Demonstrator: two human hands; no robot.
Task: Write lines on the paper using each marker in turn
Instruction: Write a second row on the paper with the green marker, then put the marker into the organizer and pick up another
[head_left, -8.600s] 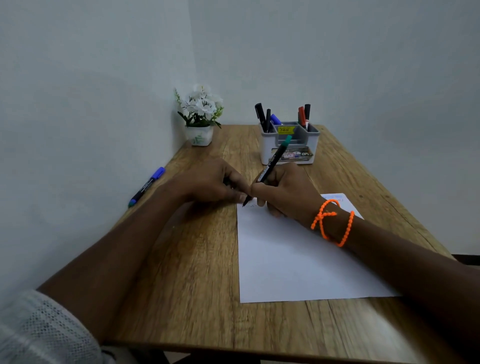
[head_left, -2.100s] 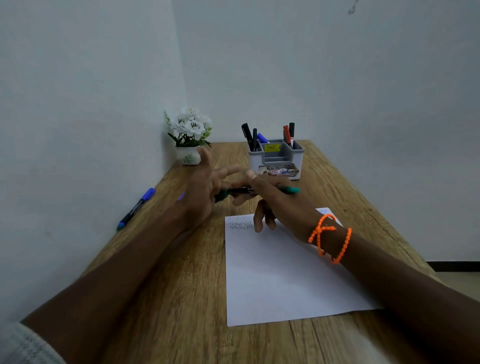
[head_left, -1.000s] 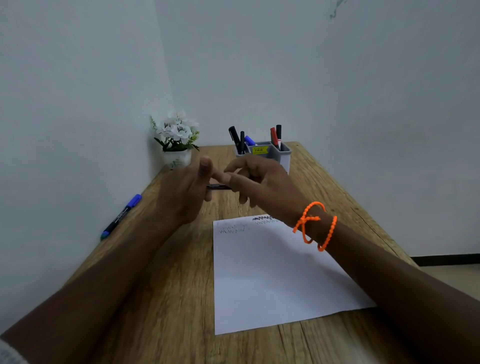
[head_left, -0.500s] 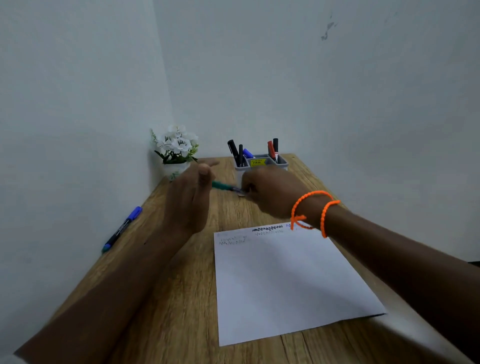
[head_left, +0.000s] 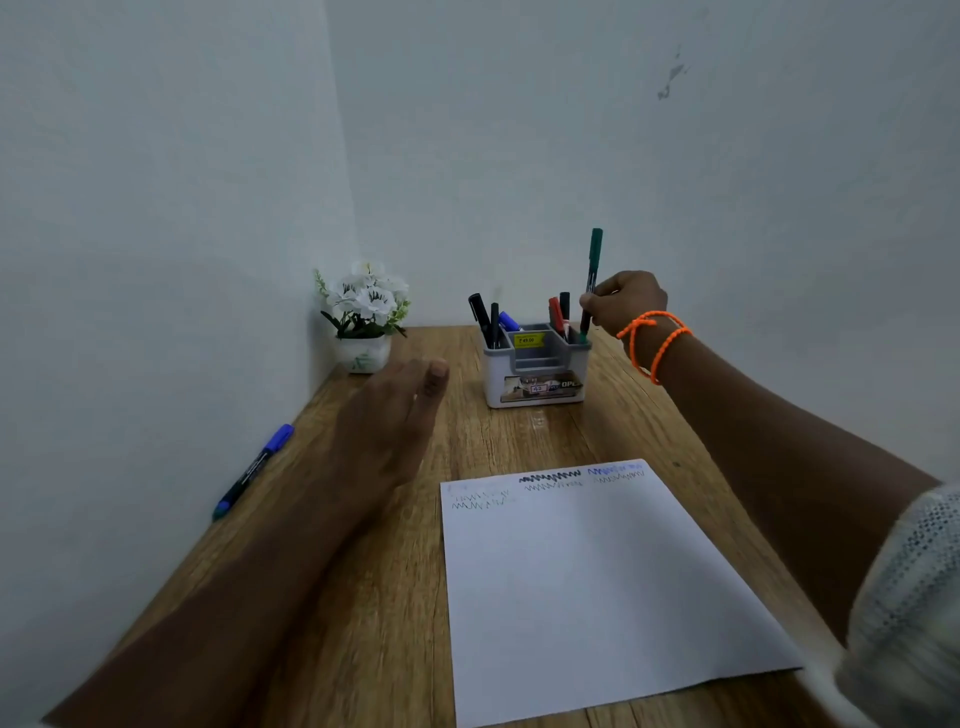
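Dim, flat, bluish light; soft shadows right of forearms; left hand (head_left: 387, 415) motion-blurred; wide-angle bending at edges.

The green marker's (head_left: 592, 280) lower tip was hidden behind the rim of the marker holder (head_left: 535, 371), so which compartment it entered could not be told. The holder's label print was too small to read. At 5 o'clock the right sleeve (head_left: 909, 608) was cut off; at 7 o'clock, the left forearm (head_left: 218, 613).
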